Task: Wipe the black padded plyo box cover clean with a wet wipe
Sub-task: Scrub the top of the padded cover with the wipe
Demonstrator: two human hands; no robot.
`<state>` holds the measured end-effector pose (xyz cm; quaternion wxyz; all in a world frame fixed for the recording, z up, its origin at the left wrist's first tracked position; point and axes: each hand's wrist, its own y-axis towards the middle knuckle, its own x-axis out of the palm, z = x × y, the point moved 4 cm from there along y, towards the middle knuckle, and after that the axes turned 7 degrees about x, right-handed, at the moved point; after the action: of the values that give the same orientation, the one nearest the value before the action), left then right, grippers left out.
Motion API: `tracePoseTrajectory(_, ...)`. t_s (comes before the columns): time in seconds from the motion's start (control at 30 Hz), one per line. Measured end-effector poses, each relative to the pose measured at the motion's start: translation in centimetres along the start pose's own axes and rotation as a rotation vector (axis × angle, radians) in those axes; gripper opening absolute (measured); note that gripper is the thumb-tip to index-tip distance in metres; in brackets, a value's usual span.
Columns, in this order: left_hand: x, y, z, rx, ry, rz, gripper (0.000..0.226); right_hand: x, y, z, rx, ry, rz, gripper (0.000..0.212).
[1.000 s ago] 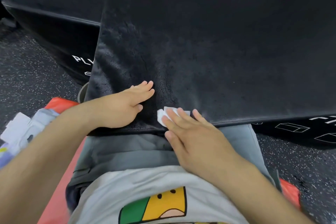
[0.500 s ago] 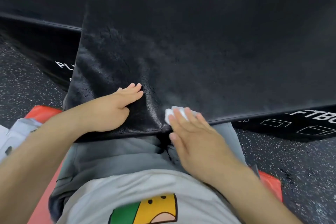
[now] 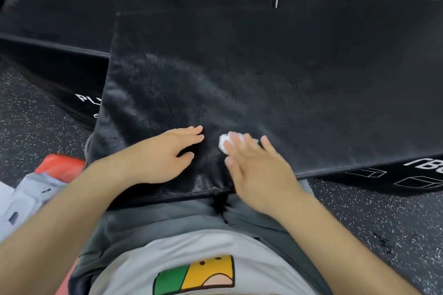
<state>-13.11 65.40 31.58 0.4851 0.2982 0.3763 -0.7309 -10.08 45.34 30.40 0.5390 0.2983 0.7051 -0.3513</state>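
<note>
Fingers [image 3: 242, 148] of the right hand [image 3: 261, 175] lie straight and slightly spread, pressing a crumpled white wet wipe [image 3: 224, 143] flat against the black padded cover [image 3: 287, 79]; they are not curled round it, and the wipe shows only at the fingertips' left side. The left hand [image 3: 158, 158] rests palm down just to the left of it, fingers extended and relaxed, thumb tucked toward the near edge, holding nothing. The two hands are close together but apart. The cover lies across the person's lap, its near edge over the grey shorts [image 3: 167, 218], and stretches far and to the right; the wipe sits close to that near edge, left of the cover's middle. The surface around the hands shows a duller, streaked sheen. Beyond it on the far left stands another black box [image 3: 60, 74] with white lettering. Speckled dark flooring [image 3: 371, 223] lies on both sides, and a red mat [image 3: 60, 167] shows at near left.
</note>
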Motion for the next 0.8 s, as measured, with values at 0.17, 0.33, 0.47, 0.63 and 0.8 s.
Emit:
tracePoseTrajectory(0.17,-0.2,1.0,-0.5,0.002,0.16,0.088,0.065,0.6,-0.2,-3.9,-0.103,0.047,-0.023,0.054)
tracePoseTrajectory(0.33,0.2,1.1,-1.0,0.015,0.106,0.017,0.072,0.0,4.1,-0.5,0.01,-0.004,0.042,0.054)
tracePoseTrajectory(0.47,0.5,1.0,-1.1,0.03,0.098,0.032,0.072,1.0,2.9,-3.2,-0.096,0.008,0.008,0.056)
tracePoseTrajectory(0.63,0.2,1.2,-1.1,0.045,0.161,0.077,0.072,0.0,6.2,-0.2,0.02,0.037,0.063,0.047)
tracePoseTrajectory(0.8,0.0,1.0,-1.2,0.061,0.15,0.128,0.074,1.4,3.3,-2.9,0.008,0.106,-0.024,0.066)
